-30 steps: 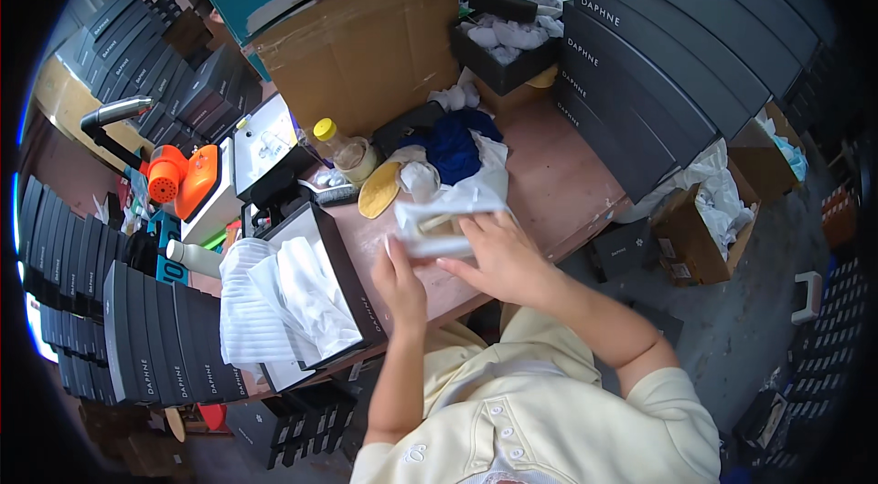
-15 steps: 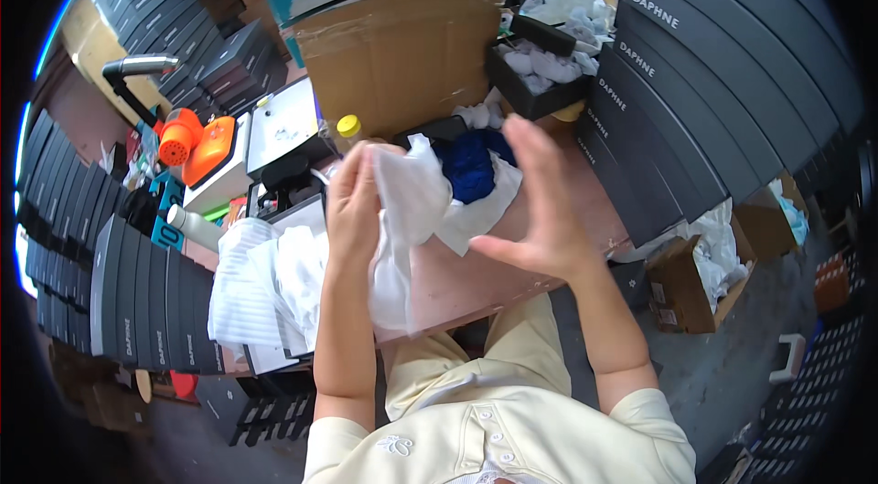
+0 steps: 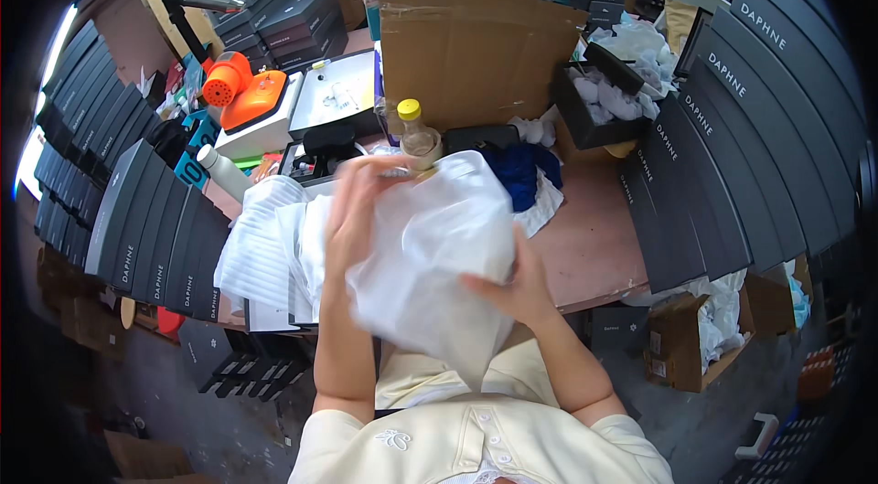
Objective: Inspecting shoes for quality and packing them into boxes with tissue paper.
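A thin, crumpled white sheet [image 3: 439, 246], tissue paper or soft plastic, hangs puffed out in front of me, partly see-through at its lower tip. My right hand [image 3: 523, 281] grips its right side, thumb across the front and the other fingers partly hidden. Along its upper left side is my left hand [image 3: 350, 219], whose fingers are smeared by motion, so its hold is unclear. Beneath and left of that hand, a pile of ribbed white wrapping sheets [image 3: 265, 242] lies on the table. Behind the sheet sits a dark blue bundle of cloth [image 3: 514, 177] on white paper.
A jar with a yellow lid [image 3: 419, 132] stands near a cardboard panel [image 3: 476, 54]. Further left are a white bottle [image 3: 224, 171] and an orange device [image 3: 254, 98]. Stacked dark boxes [image 3: 722, 137] wall the right side; a black box of crumpled paper [image 3: 599, 109] stands behind.
The white sheet, earlier hanging from my left hand, now spreads wide between both hands. My right hand came in and down to grip it. The view shifted, moving the surroundings rightward.
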Demonstrator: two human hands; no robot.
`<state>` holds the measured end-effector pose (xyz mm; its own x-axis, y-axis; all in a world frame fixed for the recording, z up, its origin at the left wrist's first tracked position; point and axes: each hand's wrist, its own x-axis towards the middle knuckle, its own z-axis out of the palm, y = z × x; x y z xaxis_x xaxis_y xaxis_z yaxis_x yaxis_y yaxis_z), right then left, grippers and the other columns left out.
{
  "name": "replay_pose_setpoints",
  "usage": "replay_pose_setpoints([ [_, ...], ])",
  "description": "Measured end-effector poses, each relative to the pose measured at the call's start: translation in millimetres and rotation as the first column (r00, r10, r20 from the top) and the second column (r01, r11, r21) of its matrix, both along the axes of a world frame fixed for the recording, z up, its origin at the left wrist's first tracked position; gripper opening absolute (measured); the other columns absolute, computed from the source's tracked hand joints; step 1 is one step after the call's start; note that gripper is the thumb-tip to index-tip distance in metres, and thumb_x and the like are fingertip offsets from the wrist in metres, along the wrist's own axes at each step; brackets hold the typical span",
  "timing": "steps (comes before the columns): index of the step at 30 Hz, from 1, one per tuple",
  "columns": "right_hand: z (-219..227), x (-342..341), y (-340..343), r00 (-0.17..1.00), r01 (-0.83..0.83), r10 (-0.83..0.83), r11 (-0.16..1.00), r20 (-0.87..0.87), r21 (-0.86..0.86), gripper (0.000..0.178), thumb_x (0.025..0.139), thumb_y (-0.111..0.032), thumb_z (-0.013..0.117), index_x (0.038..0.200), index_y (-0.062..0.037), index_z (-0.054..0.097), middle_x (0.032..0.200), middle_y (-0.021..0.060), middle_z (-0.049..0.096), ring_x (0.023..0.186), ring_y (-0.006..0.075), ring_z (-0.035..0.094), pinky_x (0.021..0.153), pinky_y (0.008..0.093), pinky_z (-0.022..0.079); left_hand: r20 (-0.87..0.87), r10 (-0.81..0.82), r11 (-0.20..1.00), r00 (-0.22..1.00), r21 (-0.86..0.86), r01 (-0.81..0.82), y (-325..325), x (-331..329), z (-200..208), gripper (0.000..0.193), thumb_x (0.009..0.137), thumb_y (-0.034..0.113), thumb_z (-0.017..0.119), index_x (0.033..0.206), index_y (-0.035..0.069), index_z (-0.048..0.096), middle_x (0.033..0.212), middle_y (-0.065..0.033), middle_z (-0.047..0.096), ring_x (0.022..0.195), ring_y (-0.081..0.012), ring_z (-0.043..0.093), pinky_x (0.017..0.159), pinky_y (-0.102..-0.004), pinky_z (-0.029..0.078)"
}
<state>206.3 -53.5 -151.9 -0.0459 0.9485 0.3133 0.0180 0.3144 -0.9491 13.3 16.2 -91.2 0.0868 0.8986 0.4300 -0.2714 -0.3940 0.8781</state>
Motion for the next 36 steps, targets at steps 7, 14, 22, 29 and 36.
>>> replay_pose_setpoints([
  [7, -4, 18, -10, 0.971, 0.214, -0.222, 0.973, -0.089, -0.089, 0.05, 0.067, -0.021, 0.079, 0.103, -0.0012, 0.05, 0.104, 0.0134, 0.057, 0.098, 0.0222, 0.055, 0.082, 0.034, 0.045, -0.498, 0.164, 0.964, 0.851, 0.262, -0.032, -78, 33, -46, 0.045, 0.094, 0.029, 0.037, 0.123, -0.004, 0.049, 0.122, -0.0199, 0.053, 0.113, -0.0274, 0.052, 0.097, -0.0363, 0.037],
  [14, -25, 22, -29, 0.943, -0.149, 0.104, 0.981, -0.315, -0.122, 0.07, 0.058, -0.041, 0.08, 0.109, -0.0026, 0.05, 0.116, 0.0151, 0.052, 0.108, 0.0274, 0.051, 0.093, 0.0403, 0.039, 0.257, -0.532, 0.595, 0.807, -0.565, 0.572, -69, 22, -129, 0.058, 0.095, 0.047, 0.037, 0.121, -0.003, 0.051, 0.119, -0.0158, 0.056, 0.11, -0.0255, 0.052, 0.097, -0.0337, 0.036],
  [22, -76, 83, -38, 0.619, -0.252, -0.024, 0.941, -0.785, -0.228, 0.074, 0.07, -0.05, 0.069, 0.123, -0.004, 0.045, 0.114, 0.0161, 0.055, 0.1, 0.0259, 0.058, 0.086, 0.0372, 0.047, -0.464, 0.867, 0.131, 0.179, -0.135, -0.982, -81, -217, -113, 0.017, 0.087, 0.01, 0.047, 0.086, -0.004, 0.057, 0.078, -0.0098, 0.058, 0.068, -0.0183, 0.054, 0.064, -0.0294, 0.045],
  [29, -96, 54, -18, 0.142, -0.704, 0.143, 0.71, -0.98, 0.002, 0.071, 0.076, -0.049, 0.064, 0.126, -0.0043, 0.043, 0.117, 0.0158, 0.055, 0.103, 0.026, 0.057, 0.087, 0.0381, 0.048, -0.585, 0.448, 0.712, 0.676, -0.224, -0.666, 20, -303, -168, 0.038, 0.093, 0.023, 0.042, 0.119, -0.002, 0.053, 0.111, -0.0133, 0.059, 0.101, -0.0197, 0.057, 0.087, -0.0344, 0.045],
  [36, -58, -50, -35, 0.48, -0.844, 0.219, 0.379, -0.85, -0.379, 0.06, 0.085, -0.039, 0.059, 0.13, -0.0042, 0.041, 0.119, 0.01, 0.053, 0.106, 0.0168, 0.054, 0.091, 0.0319, 0.044, -0.963, 0.264, 0.942, -0.053, 0.246, 0.228, 34, -93, -131, 0.035, 0.082, 0.02, 0.059, 0.115, 0.008, 0.056, 0.126, -0.0144, 0.051, 0.118, -0.0302, 0.046, 0.106, -0.0421, 0.03],
])
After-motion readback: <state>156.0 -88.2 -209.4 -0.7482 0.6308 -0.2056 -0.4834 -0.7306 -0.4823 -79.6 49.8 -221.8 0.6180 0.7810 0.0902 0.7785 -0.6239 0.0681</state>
